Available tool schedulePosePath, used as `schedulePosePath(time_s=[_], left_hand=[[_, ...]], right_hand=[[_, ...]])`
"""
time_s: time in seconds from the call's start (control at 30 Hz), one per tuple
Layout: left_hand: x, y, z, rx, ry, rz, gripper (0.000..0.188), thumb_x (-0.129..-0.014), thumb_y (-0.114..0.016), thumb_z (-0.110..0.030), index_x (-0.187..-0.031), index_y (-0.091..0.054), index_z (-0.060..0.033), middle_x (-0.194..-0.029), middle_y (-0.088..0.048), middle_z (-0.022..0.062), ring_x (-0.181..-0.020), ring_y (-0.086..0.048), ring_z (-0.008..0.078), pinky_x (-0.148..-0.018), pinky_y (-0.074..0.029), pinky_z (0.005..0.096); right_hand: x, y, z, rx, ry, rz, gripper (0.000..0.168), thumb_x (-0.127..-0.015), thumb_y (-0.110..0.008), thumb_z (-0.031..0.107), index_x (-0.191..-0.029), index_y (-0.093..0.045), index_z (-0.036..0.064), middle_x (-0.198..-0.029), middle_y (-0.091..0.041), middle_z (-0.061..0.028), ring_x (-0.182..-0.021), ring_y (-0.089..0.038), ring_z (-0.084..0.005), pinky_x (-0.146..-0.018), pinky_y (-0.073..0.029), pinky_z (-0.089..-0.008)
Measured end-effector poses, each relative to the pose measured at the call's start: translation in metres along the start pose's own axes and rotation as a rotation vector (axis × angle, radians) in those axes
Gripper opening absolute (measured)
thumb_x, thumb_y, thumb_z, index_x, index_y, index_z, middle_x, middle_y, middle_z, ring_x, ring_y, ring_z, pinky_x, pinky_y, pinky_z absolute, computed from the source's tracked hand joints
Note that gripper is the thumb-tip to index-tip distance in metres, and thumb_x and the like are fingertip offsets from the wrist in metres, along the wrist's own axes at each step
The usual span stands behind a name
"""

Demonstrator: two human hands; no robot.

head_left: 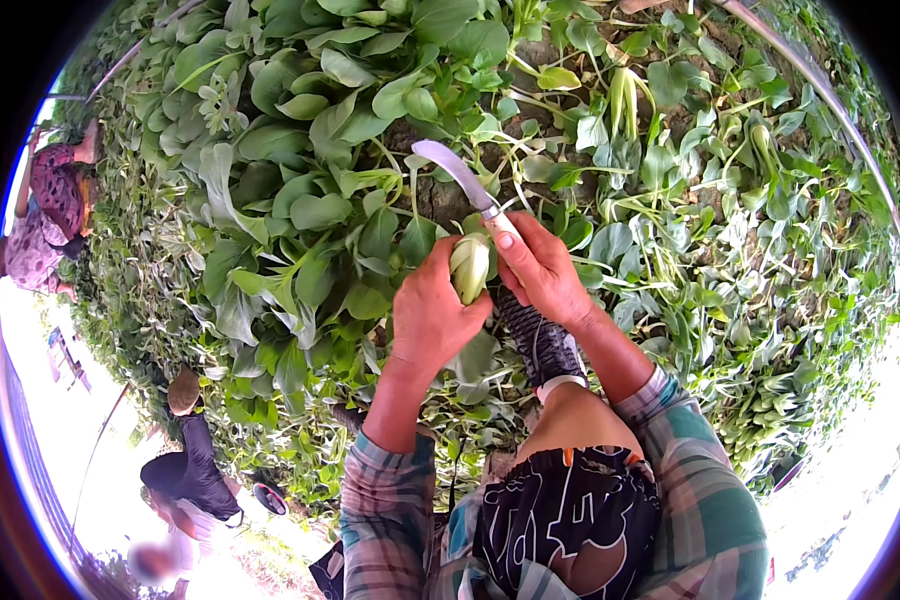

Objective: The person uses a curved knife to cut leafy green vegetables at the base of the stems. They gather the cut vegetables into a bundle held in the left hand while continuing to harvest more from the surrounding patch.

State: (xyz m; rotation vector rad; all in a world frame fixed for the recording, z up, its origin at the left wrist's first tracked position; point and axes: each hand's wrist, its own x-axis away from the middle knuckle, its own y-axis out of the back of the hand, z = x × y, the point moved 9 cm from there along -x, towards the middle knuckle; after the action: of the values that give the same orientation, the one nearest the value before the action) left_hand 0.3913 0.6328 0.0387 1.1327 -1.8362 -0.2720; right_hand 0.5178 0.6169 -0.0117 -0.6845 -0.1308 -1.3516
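My left hand (436, 309) is wrapped around a bok choy head (470, 268), its pale green stalk base facing up towards me. In my right hand (544, 270) is a knife; its light handle (504, 229) lies under my thumb. The curved steel blade (454, 171) points up and to the left, apart from the stalks. Both hands are close together in front of my knee, above the plants. Standing leafy bok choy plants (300, 172) grow just beyond and to the left of my left hand.
Cut bok choy heads (624, 101) and loose leaves (690, 292) litter the ground to the right. A pile of bok choy (769, 420) lies at lower right. Curved hoops (832, 90) arch over the bed. Other people (52, 217) crouch or bend at the left edge and lower left. My shoe (536, 337) is below my hands.
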Motion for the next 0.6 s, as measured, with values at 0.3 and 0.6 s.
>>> schedulePosePath(time_s=[0.3, 0.6], left_hand=[[-0.08, 0.052, 0.043, -0.816, 0.014, -0.136, 0.043, -0.068, -0.073, -0.005, -0.109, -0.061, -0.005, -0.146, -0.045, 0.0093, -0.105, -0.066, 0.0267, -0.079, -0.057, 0.0397], [-0.062, 0.035, 0.075, -0.651, 0.143, -0.159, 0.06, -0.07, -0.076, -0.009, -0.125, -0.053, -0.0077, -0.15, -0.036, -0.0079, -0.102, -0.066, 0.0242, -0.077, -0.055, 0.0414]], right_hand=[[-0.066, 0.009, -0.054, 0.719, -0.105, -0.101, 0.047, -0.098, -0.047, 0.052, -0.098, -0.06, 0.007, -0.076, -0.067, -0.0194, -0.076, -0.065, -0.0426, -0.069, -0.05, -0.0509], [-0.088, 0.005, -0.079, 0.828, -0.242, -0.024, 0.051, -0.096, -0.045, 0.056, -0.107, -0.065, 0.01, -0.094, -0.07, -0.0191, -0.096, -0.066, -0.0392, -0.085, -0.051, -0.0481]])
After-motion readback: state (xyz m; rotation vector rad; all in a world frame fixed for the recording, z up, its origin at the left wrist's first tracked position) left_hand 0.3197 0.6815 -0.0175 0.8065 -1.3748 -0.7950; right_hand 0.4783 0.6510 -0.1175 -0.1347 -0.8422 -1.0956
